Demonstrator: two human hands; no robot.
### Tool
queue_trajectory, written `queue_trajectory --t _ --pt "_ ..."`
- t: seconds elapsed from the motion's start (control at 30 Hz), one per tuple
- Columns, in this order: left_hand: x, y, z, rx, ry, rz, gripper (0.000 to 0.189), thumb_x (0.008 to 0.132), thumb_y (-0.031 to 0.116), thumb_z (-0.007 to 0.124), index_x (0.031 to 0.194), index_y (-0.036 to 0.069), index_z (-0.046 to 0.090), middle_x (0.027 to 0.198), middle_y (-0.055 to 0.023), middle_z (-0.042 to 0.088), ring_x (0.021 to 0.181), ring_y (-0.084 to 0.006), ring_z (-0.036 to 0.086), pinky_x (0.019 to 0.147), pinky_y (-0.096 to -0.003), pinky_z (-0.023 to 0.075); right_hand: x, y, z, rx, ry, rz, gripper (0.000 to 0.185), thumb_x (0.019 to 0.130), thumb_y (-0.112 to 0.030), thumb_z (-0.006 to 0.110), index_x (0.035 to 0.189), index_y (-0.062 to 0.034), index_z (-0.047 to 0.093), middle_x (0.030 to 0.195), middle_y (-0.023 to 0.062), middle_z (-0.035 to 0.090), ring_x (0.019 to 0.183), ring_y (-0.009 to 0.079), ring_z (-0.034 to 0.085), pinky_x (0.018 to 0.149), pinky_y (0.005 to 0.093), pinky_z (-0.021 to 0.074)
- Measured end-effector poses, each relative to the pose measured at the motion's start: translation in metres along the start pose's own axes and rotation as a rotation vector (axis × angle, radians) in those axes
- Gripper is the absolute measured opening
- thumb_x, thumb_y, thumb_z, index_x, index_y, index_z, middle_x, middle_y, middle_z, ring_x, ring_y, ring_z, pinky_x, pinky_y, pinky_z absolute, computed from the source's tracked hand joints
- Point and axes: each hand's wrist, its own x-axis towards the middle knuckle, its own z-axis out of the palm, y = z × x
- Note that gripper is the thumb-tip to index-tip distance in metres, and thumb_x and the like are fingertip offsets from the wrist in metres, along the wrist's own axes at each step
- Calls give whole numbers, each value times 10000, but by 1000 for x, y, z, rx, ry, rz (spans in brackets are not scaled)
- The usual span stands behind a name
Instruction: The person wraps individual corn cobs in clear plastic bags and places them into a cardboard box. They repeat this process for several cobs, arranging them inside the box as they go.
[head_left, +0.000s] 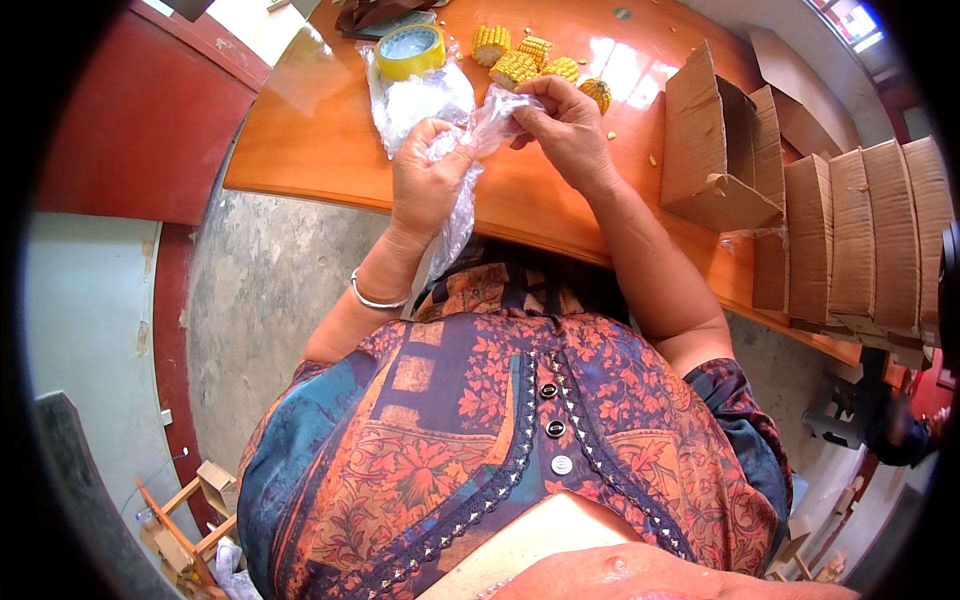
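Note:
Both hands grip a crumpled clear plastic bag (491, 124) over the near part of the table. My left hand (429, 176) has it bunched in the fist, and a loose tail of film hangs below toward my lap. Between thumb and fingers, my right hand (566, 124) pinches the other end. Several cut pieces of corn cob (514, 69) lie just beyond the right hand. Left of them, a roll of clear tape with a yellow core (409, 52) rests on a pile of plastic bags (424, 101).
A glossy wooden table (315, 142) spreads before me, with loose corn kernels (611, 136) scattered on it. An open cardboard box (697, 142) stands at the right, beside a row of cardboard boxes (889, 232). Dark brown material (375, 15) lies at the far left.

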Motion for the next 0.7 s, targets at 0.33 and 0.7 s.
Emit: queue_trajectory --t 0.33,0.7 --pt "6 25 -14 317 -76 247 157 814 -32 628 949 24 569 883 -16 594 792 -61 552 676 -229 480 0 -1 -3 -256 48 120 188 865 -142 631 794 32 642 669 44 633 524 104 556 488 262 482" --pt "1 48 -24 358 -413 388 402 817 -74 540 1180 50 662 863 -63 623 833 -143 573 748 -272 483 4 -5 -9 -115 80 259 213 905 -147 594 798 16 681 685 65 650 538 110 587 461 242 471"
